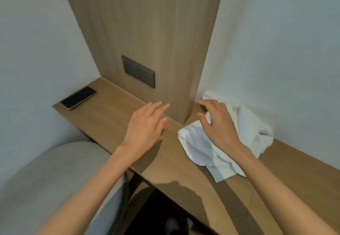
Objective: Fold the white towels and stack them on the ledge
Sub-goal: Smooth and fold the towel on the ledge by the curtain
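Note:
A crumpled white towel (200,146) lies on the wooden ledge (114,117), right of the upright wooden panel. A thicker white towel (252,122) is bunched behind it against the wall. My right hand (217,122) hovers over the crumpled towel with fingers spread and slightly bent, holding nothing. My left hand (147,124) is held flat over the bare ledge to the left of the towels, fingers straight and pointing toward the panel.
A black phone (78,97) lies at the ledge's far left end. A tall wooden panel (147,32) with a dark socket plate (138,71) rises behind the ledge. A pale cushioned seat (47,179) sits below left. White walls close both sides.

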